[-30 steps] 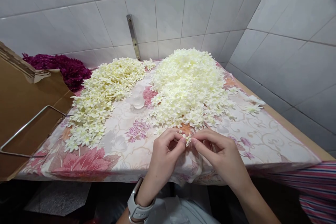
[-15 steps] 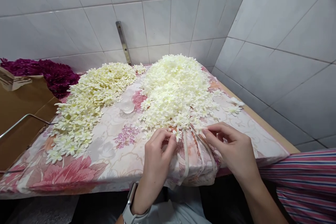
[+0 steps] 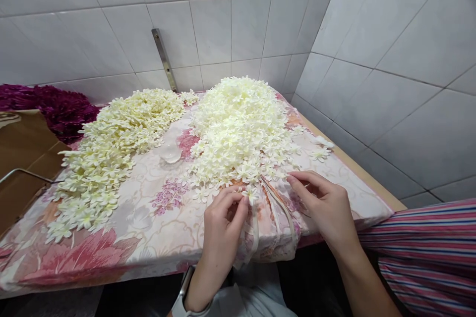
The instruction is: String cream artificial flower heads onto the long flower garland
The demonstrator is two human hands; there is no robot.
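Where one patterned cloth (image 3: pixel 156 250) spreads, a left heap (image 3: pixel 122 131) of pale flowers, its long axis running near-left to far-right, flanks a mounded right heap (image 3: pixel 238 129): two heaps. Of two hands, the right hand (image 3: pixel 329 205) holds thumb and forefinger close, its grip unclear; the left hand (image 3: pixel 222 225) pinches one flower (image 3: pixel 252 194) before the right heap, petals pointing up and rightward, stem axis hidden.

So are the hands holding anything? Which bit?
The left hand pinches a white, star-shaped flower at its left side; the exact part is hidden. Whether the right hand holds anything can't be told.
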